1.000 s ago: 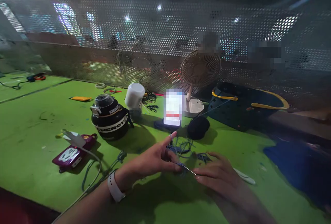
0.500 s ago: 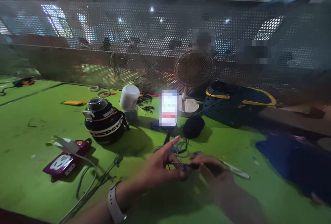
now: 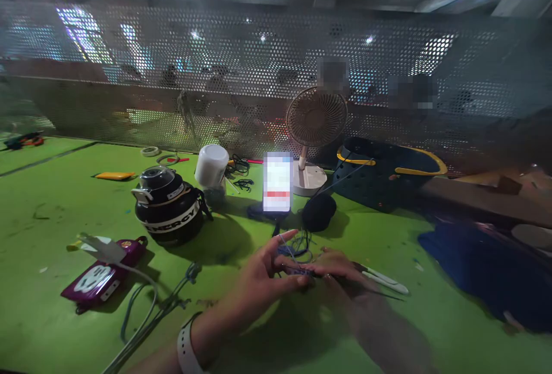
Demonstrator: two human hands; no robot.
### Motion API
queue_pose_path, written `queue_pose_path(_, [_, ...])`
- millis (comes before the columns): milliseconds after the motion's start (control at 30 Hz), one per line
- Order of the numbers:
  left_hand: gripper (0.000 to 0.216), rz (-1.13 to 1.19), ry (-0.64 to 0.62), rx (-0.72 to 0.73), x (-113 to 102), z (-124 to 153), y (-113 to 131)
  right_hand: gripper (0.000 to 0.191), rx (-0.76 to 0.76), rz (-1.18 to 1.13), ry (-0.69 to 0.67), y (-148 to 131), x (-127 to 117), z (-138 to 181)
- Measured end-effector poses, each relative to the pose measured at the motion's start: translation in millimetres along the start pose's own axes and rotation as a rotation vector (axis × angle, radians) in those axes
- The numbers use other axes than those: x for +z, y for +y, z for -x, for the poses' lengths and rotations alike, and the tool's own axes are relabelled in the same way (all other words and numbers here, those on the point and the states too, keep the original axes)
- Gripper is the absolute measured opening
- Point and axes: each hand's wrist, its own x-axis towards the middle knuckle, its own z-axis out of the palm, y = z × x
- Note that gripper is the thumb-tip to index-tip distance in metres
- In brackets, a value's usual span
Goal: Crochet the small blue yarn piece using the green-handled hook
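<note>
My left hand pinches a small piece of bluish-grey crochet work between thumb and fingers. Its index finger is raised, with a strand of light yarn looped over it. My right hand is closed beside the work, gripping a thin crochet hook whose end sticks out to the right. The fingers partly hide the hook's tip. Loose blue-grey yarn lies just beyond both hands. Behind it sits a dark yarn ball. A white-handled tool, perhaps scissors, rests by my right hand.
A lit phone stands upright before a fan. Left of it are a white-lidded container, a black bottle and a purple power strip with cables. Rightward are a dark basket and blue cloth.
My right hand has turned flatter against the crochet work, and the hook's end now shows past it. The left hand keeps its pinch and raised finger. The whole view has shifted slightly.
</note>
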Motion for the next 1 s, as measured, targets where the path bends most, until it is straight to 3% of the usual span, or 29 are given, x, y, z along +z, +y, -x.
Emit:
queue_pose_path(133, [0.096,0.073,0.096,0.039,4,-3,-11,0.014,-0.108,0.167,0.015,-4,3,0])
queue_pose_path(267, [0.107,0.096,0.163,0.086,6,-4,-20,0.017,-0.449,0.505,0.036,-9,4,-2])
queue_pose_path(433, [0.118,0.184,0.075,0.017,5,-1,-16,0.028,-0.569,0.732,0.017,-6,0,3])
queue_pose_path(633, [0.125,0.214,-0.029,-0.069,-2,2,-5,0.031,-0.602,0.617,0.0,3,-12,1])
queue_pose_path(833, [0.127,0.157,0.001,-0.072,-8,1,3,0.027,-0.599,0.383,-0.13,15,-28,-8])
queue_pose_path(933, [0.124,0.101,0.008,-0.088,-13,0,5,0.026,-0.66,0.355,-0.127,29,-36,-8])
queue_pose_path(1000, [0.123,0.071,0.012,-0.093,-15,0,6,0.023,-0.599,0.373,-0.113,38,-41,-8])
